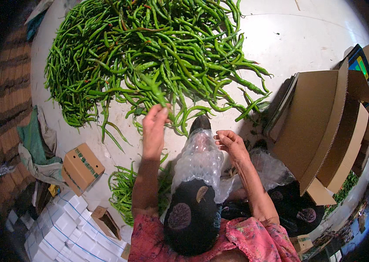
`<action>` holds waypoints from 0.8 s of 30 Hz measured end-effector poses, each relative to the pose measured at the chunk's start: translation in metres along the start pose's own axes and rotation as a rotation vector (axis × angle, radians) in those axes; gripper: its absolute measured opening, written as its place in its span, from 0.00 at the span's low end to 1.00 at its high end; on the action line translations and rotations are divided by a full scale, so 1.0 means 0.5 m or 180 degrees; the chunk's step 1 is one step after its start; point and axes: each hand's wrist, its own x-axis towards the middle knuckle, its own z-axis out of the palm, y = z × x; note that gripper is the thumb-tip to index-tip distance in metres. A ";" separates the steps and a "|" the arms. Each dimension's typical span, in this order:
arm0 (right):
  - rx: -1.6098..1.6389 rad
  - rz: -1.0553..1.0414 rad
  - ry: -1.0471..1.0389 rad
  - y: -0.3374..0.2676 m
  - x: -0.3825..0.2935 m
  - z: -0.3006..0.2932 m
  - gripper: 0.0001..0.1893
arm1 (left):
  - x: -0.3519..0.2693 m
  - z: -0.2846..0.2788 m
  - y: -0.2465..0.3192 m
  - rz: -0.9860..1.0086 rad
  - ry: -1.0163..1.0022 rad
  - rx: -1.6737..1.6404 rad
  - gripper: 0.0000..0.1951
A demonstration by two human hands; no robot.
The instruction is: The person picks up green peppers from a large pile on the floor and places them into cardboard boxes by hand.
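A big heap of long green chili peppers (158, 49) lies on the pale floor before me, a few of them reddish. My left hand (155, 126) is at the heap's near edge, its fingers closed on a green chili pepper (154, 89) that is blurred and points up and away. To the right, beside my shin, my right hand (232, 142) is raised with bent fingers, and nothing shows in it. Bubble wrap (201, 157) covers my lower leg between the two hands. A smaller pile of green chili peppers (120, 193) lies left of my leg, partly hidden by my left arm.
Large open cardboard boxes (315, 108) stand close on the right. At left are a small closed cardboard box (82, 167), a green and grey sack (37, 144), a small open box (106, 221) and stacked white foam boxes (70, 229) with blue strapping.
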 end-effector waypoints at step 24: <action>0.1109 -0.0553 0.0124 -0.033 0.039 -0.024 0.13 | 0.143 0.000 -0.198 0.0206 0.0641 0.1641 0.13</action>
